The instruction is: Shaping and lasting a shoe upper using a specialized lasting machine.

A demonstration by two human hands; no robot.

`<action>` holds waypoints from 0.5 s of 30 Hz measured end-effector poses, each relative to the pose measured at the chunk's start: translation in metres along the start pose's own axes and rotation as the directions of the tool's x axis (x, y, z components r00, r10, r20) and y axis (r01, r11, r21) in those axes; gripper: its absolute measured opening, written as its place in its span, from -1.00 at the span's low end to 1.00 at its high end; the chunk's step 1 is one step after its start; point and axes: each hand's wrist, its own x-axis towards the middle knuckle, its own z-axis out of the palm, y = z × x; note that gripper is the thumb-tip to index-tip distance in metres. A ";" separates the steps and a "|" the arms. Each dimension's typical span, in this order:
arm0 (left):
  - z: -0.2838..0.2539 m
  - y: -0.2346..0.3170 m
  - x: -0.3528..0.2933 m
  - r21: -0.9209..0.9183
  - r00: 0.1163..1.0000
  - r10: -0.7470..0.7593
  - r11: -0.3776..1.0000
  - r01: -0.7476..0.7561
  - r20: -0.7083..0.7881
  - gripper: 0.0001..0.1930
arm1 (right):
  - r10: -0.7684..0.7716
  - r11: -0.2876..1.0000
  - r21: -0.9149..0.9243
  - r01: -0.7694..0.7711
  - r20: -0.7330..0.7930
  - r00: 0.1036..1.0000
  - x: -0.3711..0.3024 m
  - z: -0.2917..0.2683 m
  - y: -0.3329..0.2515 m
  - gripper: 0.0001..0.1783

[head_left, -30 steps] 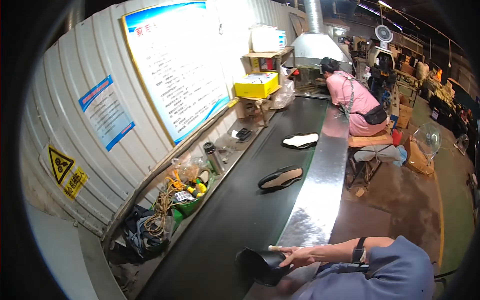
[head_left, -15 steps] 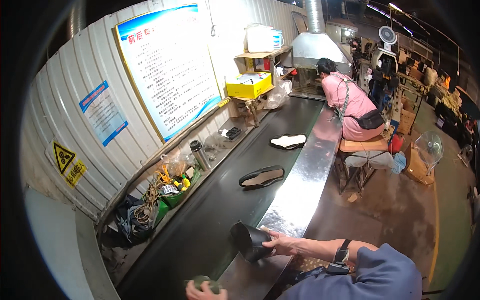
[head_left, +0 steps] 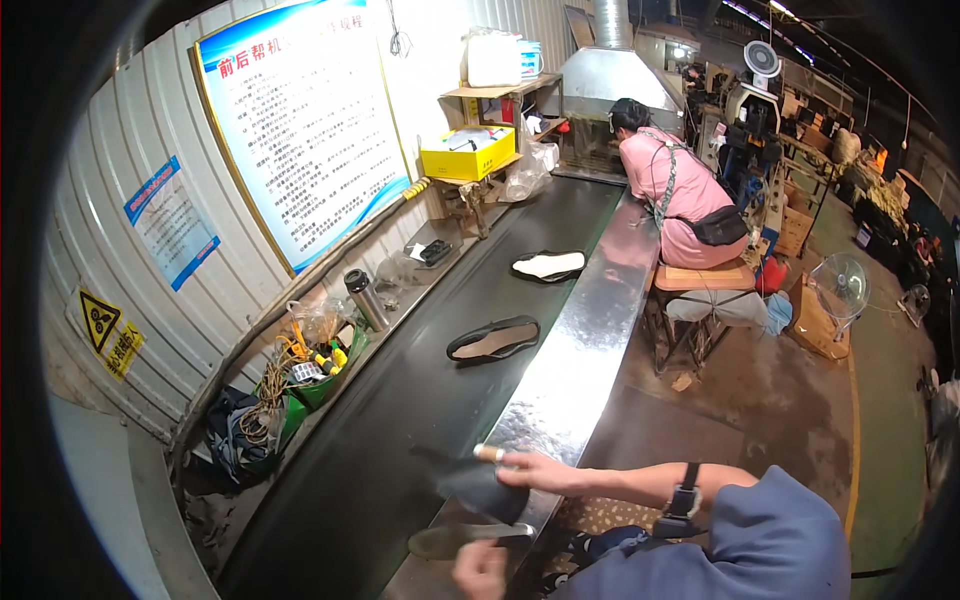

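My right hand [head_left: 540, 472] grips a black shoe upper [head_left: 485, 497] over the near edge of the belt. The upper is smeared by motion, and a beige wrap covers one fingertip of that hand. Just below it, my left hand [head_left: 482, 570] is closed, with its fingers blurred, on a long dark green piece [head_left: 445, 543] that looks like a shoe last. Its pale end points toward the right. Farther up the belt lie a black shoe with a tan inside [head_left: 493, 343] and another black shoe with a white inside [head_left: 548, 265].
A dark conveyor belt [head_left: 370, 440] runs away from me, with a shiny metal ledge [head_left: 570, 385] along its right. On the left shelf stand a flask [head_left: 366, 300] and a green bag of tools [head_left: 300, 400]. A person in pink [head_left: 685, 185] sits at the far end.
My left hand has moved right and up with the green piece, now close under the black upper. The upper has tilted and blurred. The whole view has shifted slightly.
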 end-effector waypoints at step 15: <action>-0.095 -0.130 0.041 -0.583 0.649 -0.759 0.550 0.598 -0.052 -0.58 | -0.337 0.334 -0.593 0.732 0.651 0.681 -0.079 0.047 0.089 -0.34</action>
